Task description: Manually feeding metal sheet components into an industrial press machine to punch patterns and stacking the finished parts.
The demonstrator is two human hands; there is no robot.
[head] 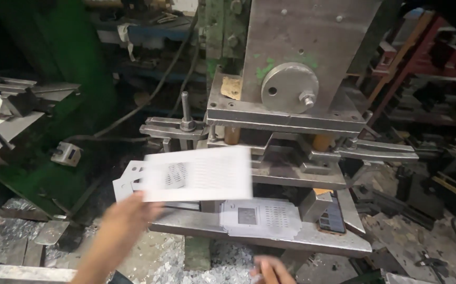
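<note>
My left hand (125, 213) grips the near left corner of a thin punched metal sheet (196, 174) and holds it in the air in front of the press; the sheet is blurred with motion. My right hand (271, 270) is low at the bottom edge, its fingers curled, just below a stack of similar perforated sheets (262, 217) lying on the press table (333, 241). Whether the right hand holds anything cannot be made out.
A steel press head (296, 58) with a round disc stands over the die plates (296, 173). Metal scrap and shavings (212, 263) cover the floor below. A green machine frame (65, 68) rises on the left, racks with parts on the right.
</note>
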